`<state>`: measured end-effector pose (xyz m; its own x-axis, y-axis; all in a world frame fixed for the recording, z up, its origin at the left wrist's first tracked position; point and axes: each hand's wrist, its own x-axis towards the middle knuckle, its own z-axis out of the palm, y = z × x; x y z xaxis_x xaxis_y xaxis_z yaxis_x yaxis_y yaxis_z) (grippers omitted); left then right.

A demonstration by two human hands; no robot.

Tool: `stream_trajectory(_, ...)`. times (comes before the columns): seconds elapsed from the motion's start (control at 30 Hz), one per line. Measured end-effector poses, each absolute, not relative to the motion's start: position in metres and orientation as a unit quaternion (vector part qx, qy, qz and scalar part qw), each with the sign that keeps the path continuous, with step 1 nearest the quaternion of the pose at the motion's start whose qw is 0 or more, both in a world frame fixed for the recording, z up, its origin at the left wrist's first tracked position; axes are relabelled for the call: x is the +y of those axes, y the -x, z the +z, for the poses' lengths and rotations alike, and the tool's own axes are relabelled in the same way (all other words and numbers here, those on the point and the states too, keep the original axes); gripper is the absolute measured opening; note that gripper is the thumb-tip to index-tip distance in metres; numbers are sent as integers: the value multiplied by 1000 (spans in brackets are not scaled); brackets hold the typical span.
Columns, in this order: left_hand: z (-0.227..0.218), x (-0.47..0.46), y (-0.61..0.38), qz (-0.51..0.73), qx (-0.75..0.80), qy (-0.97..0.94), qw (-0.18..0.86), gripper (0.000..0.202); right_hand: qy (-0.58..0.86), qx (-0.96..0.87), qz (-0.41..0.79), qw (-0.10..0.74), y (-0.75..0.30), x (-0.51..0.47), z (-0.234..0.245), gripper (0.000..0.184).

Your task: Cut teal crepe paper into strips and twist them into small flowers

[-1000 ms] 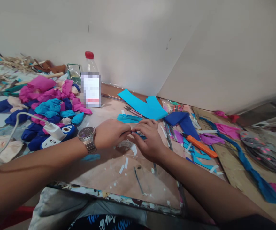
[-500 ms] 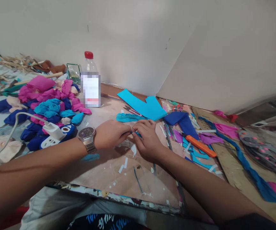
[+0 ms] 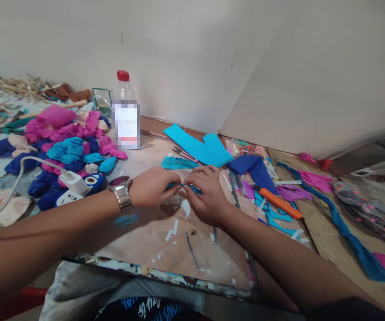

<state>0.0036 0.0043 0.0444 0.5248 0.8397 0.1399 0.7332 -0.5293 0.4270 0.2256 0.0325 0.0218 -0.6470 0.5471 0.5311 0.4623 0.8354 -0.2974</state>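
Note:
My left hand [image 3: 152,186], with a metal watch on its wrist, and my right hand [image 3: 207,196] meet over a glass-topped board [image 3: 179,249]. Both pinch a small blue strip [image 3: 183,186] between their fingertips. Most of the strip is hidden by the fingers. Just behind my hands lies a teal crumpled piece [image 3: 178,163] and small snips [image 3: 184,154]. White paper scraps lie under and in front of my hands.
A pile of pink, blue and teal rolled pieces [image 3: 65,142] lies at the left with a white charger [image 3: 74,182]. A red-capped bottle [image 3: 125,116] stands behind. Light blue sheets [image 3: 202,149], dark blue fabric [image 3: 251,166], an orange cutter [image 3: 281,204] and a long blue strip [image 3: 346,232] lie at the right.
My hands stayed together in place. The fingertips shifted slightly and more of the blue strip shows between them now.

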Motion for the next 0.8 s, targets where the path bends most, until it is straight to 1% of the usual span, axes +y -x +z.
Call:
stream_trajectory(0.17,47,5,-2,164,450,-856,195,24,276,-903,80,319,-225,33,21,10)
stream_trajectory(0.3,50,4,-1,165,450,-850,220,27,286,-898,76,326,-225,34,19,9)
stream_trajectory(0.43,53,4,-2,143,473,-831,254,27,296,-893,80,330,-226,36,19,7)
stream_trajectory(0.57,54,4,-4,147,465,-825,286,34,289,-898,96,318,-226,34,20,1)
stream_trajectory(0.6,54,4,-4,152,455,-826,297,36,283,-900,98,317,-226,34,20,3)
stream_trajectory(0.7,54,4,-4,154,436,-818,342,37,264,-907,97,315,-225,33,21,3)
stream_trajectory(0.8,54,4,-3,148,447,-782,409,32,261,-905,90,324,-225,34,21,6)
